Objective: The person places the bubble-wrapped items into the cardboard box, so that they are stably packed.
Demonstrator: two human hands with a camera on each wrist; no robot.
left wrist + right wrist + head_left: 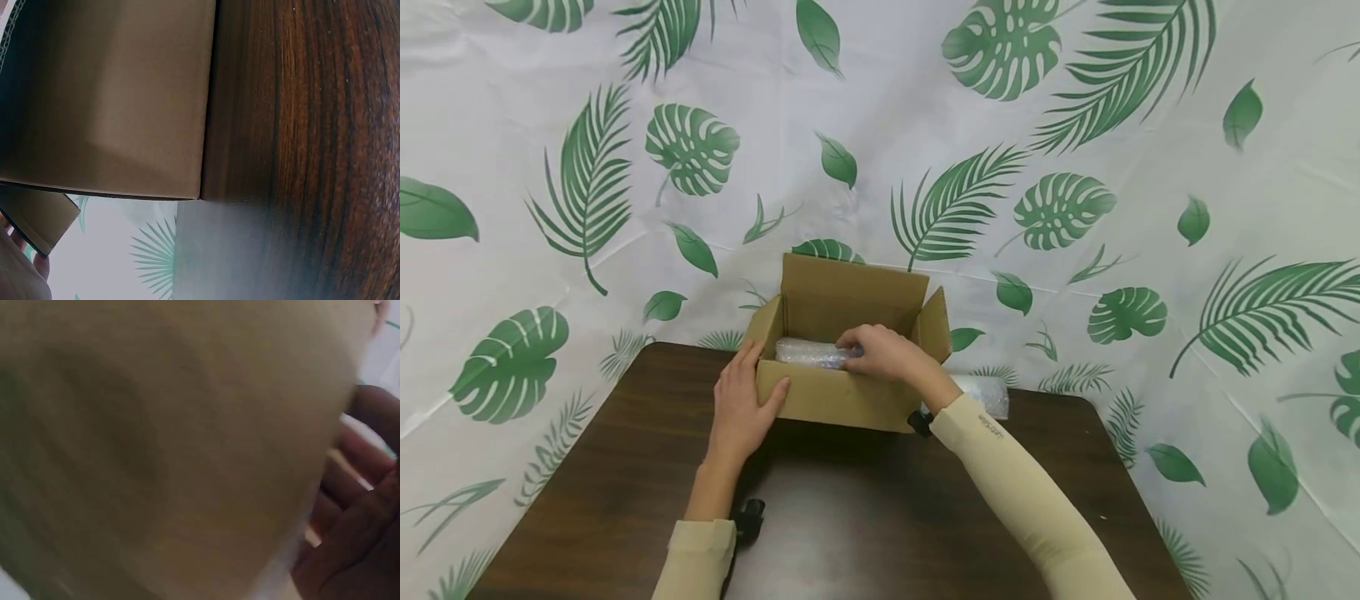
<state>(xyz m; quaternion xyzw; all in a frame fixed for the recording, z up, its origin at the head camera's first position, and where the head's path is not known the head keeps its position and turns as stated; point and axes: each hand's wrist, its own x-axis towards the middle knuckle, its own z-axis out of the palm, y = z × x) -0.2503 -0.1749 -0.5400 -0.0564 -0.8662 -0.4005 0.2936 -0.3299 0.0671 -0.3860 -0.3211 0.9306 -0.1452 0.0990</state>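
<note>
An open cardboard box (842,398) sits near the back edge of the table, its flaps standing up. My left hand (742,408) grips the box's front left corner, thumb on the front wall and fingers along the left flap. In the left wrist view, fingers (19,240) lie round a flap edge. Inside the box is a bubble-wrapped bundle (808,352); the wrap hides what it contains. My right hand (883,354) reaches over the front wall and pinches the bundle's right end. The right wrist view is mostly filled by blurred cardboard (206,450), with curled fingers (350,487) beside it.
Another bubble-wrapped piece (988,395) lies on the table just right of the box. The dark wooden table (850,517) extends toward me. A white leaf-print sheet (880,108) hangs right behind the box.
</note>
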